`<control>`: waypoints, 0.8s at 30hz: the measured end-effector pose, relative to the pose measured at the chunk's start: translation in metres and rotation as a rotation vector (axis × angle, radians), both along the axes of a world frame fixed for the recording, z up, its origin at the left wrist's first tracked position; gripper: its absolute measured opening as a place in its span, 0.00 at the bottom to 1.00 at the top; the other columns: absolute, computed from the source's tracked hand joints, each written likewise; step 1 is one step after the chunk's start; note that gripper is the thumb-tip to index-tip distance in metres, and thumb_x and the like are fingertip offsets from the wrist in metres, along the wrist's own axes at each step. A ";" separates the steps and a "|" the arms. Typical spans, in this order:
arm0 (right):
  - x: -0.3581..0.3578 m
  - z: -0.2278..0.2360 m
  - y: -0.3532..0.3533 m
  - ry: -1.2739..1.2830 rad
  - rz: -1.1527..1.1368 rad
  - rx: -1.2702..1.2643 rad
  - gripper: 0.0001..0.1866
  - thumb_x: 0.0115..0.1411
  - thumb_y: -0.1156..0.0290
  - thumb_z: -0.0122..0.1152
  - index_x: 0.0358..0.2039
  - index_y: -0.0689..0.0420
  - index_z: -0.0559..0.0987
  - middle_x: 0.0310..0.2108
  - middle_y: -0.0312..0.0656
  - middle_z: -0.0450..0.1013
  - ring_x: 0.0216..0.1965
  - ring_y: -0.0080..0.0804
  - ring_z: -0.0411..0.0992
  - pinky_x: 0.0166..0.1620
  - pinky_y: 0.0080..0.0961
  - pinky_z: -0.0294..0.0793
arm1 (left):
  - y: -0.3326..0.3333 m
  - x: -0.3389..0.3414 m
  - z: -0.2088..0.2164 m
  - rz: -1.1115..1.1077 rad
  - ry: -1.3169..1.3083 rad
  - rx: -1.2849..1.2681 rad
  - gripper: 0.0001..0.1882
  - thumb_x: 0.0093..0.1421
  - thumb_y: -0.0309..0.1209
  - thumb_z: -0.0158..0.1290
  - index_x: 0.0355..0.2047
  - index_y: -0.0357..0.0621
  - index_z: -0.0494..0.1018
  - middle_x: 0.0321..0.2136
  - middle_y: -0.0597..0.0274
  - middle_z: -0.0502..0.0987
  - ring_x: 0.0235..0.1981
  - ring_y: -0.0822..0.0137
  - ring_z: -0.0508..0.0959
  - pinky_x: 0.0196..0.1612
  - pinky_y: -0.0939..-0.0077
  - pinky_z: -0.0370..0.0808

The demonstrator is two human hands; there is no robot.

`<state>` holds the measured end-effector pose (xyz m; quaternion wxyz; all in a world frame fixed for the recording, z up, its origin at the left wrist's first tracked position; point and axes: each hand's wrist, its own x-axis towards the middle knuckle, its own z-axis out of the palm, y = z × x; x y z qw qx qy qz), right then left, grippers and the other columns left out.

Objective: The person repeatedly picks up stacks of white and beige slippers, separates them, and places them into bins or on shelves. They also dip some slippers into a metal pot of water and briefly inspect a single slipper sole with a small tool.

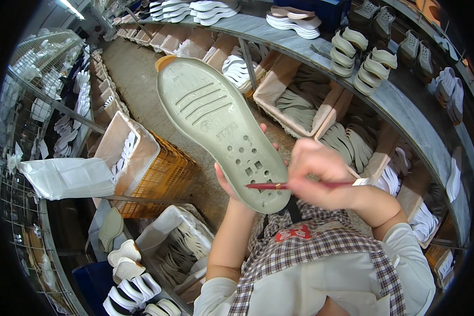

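A grey-green shoe sole (216,121) is held up in front of me, its toe pointing away to the upper left. Grooves run across the forefoot, and small round and square recesses dot the heel half. An orange-yellow piece (165,62) shows at the toe rim. My left hand (225,179) grips the sole from beneath, mostly hidden, with thumb and fingertips showing at the edges. In my right hand (321,176), slightly blurred, is a slim dark-red brush (274,186). Its dark pointed tip is at the heel part; whether it touches cannot be told.
A curved metal bench (405,113) with stacked soles and shoes (374,21) sweeps along the right. Below it stand lined bins (295,105) of soles. A yellow crate (158,179) and another lined bin (179,247) stand at left, near a wire rack (26,210).
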<state>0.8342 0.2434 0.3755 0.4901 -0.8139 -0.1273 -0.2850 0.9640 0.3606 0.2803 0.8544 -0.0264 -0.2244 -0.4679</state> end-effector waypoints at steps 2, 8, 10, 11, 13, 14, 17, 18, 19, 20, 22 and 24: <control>0.008 -0.001 0.017 -0.029 -0.031 -0.070 0.07 0.48 0.76 0.64 0.22 0.56 0.73 0.22 0.35 0.71 0.26 0.32 0.67 0.30 0.27 0.65 | 0.002 0.006 -0.001 0.082 -0.027 0.005 0.46 0.55 0.61 0.43 0.65 0.49 0.43 0.63 0.44 0.48 0.54 0.44 0.66 0.48 0.39 0.70; 0.020 -0.002 0.032 -0.081 -0.054 -0.209 0.09 0.44 0.76 0.64 0.18 0.53 0.71 0.18 0.34 0.67 0.23 0.33 0.66 0.30 0.29 0.63 | 0.015 0.018 -0.004 0.013 0.012 -0.087 0.48 0.55 0.61 0.45 0.66 0.49 0.40 0.64 0.46 0.47 0.54 0.44 0.66 0.50 0.38 0.68; 0.021 -0.002 0.032 -0.051 -0.001 -0.222 0.09 0.42 0.76 0.63 0.16 0.53 0.70 0.16 0.34 0.65 0.22 0.32 0.65 0.29 0.29 0.61 | 0.021 0.024 -0.004 0.000 0.031 -0.090 0.48 0.54 0.61 0.45 0.66 0.49 0.40 0.64 0.47 0.46 0.55 0.45 0.65 0.52 0.38 0.66; 0.023 -0.001 0.032 -0.043 -0.035 -0.222 0.09 0.43 0.76 0.63 0.16 0.53 0.70 0.17 0.34 0.65 0.22 0.33 0.65 0.29 0.29 0.61 | 0.024 0.027 -0.004 0.003 0.035 -0.079 0.48 0.54 0.61 0.45 0.66 0.49 0.40 0.64 0.47 0.46 0.55 0.45 0.65 0.52 0.37 0.65; 0.024 0.001 0.031 -0.066 -0.110 -0.218 0.09 0.43 0.76 0.63 0.16 0.54 0.69 0.17 0.34 0.65 0.22 0.33 0.65 0.29 0.29 0.61 | 0.029 0.033 -0.006 -0.002 0.028 -0.059 0.48 0.54 0.60 0.46 0.66 0.49 0.40 0.64 0.49 0.46 0.57 0.46 0.63 0.53 0.36 0.63; 0.021 0.004 0.029 -0.024 -0.109 0.002 0.10 0.44 0.77 0.63 0.16 0.54 0.69 0.18 0.33 0.67 0.24 0.32 0.66 0.30 0.29 0.63 | 0.032 0.037 -0.007 -0.007 0.018 -0.038 0.48 0.54 0.60 0.46 0.66 0.49 0.40 0.65 0.49 0.45 0.57 0.47 0.63 0.53 0.36 0.63; 0.012 0.007 0.010 -0.235 -0.086 0.333 0.14 0.58 0.71 0.49 0.16 0.57 0.66 0.29 0.45 0.70 0.30 0.33 0.67 0.35 0.30 0.68 | 0.040 0.051 -0.013 0.008 0.029 0.013 0.47 0.55 0.60 0.45 0.66 0.52 0.39 0.65 0.52 0.45 0.60 0.49 0.59 0.53 0.34 0.62; 0.011 -0.001 0.010 -0.233 -0.170 0.548 0.16 0.62 0.69 0.42 0.17 0.58 0.64 0.31 0.50 0.68 0.31 0.34 0.67 0.36 0.31 0.70 | 0.042 0.056 -0.017 0.011 0.051 0.057 0.46 0.55 0.60 0.44 0.66 0.53 0.40 0.65 0.53 0.46 0.61 0.49 0.58 0.53 0.33 0.61; 0.002 -0.006 -0.002 -0.061 -0.092 0.720 0.16 0.64 0.65 0.43 0.21 0.58 0.65 0.28 0.47 0.67 0.30 0.32 0.67 0.36 0.31 0.71 | 0.045 0.061 -0.021 0.041 0.062 0.140 0.45 0.56 0.60 0.43 0.66 0.54 0.42 0.65 0.55 0.47 0.62 0.50 0.57 0.53 0.32 0.60; -0.010 -0.015 -0.015 0.204 -0.117 0.755 0.16 0.65 0.62 0.43 0.24 0.59 0.65 0.27 0.45 0.66 0.29 0.30 0.66 0.36 0.31 0.71 | 0.046 0.067 -0.027 0.035 0.051 0.204 0.43 0.56 0.60 0.42 0.66 0.55 0.44 0.64 0.55 0.50 0.62 0.51 0.57 0.53 0.30 0.59; -0.024 -0.051 -0.036 0.608 -0.222 0.451 0.18 0.66 0.56 0.42 0.31 0.59 0.66 0.26 0.41 0.65 0.27 0.27 0.65 0.34 0.30 0.70 | 0.047 0.077 -0.042 0.033 0.020 0.291 0.41 0.57 0.60 0.42 0.64 0.53 0.49 0.61 0.55 0.57 0.61 0.51 0.59 0.52 0.33 0.61; -0.029 -0.110 -0.045 0.859 -0.095 0.060 0.19 0.66 0.54 0.42 0.37 0.59 0.67 0.25 0.37 0.65 0.27 0.26 0.64 0.32 0.26 0.69 | 0.046 0.085 -0.061 0.021 -0.042 0.318 0.39 0.58 0.59 0.43 0.62 0.50 0.54 0.56 0.54 0.64 0.57 0.50 0.64 0.52 0.41 0.66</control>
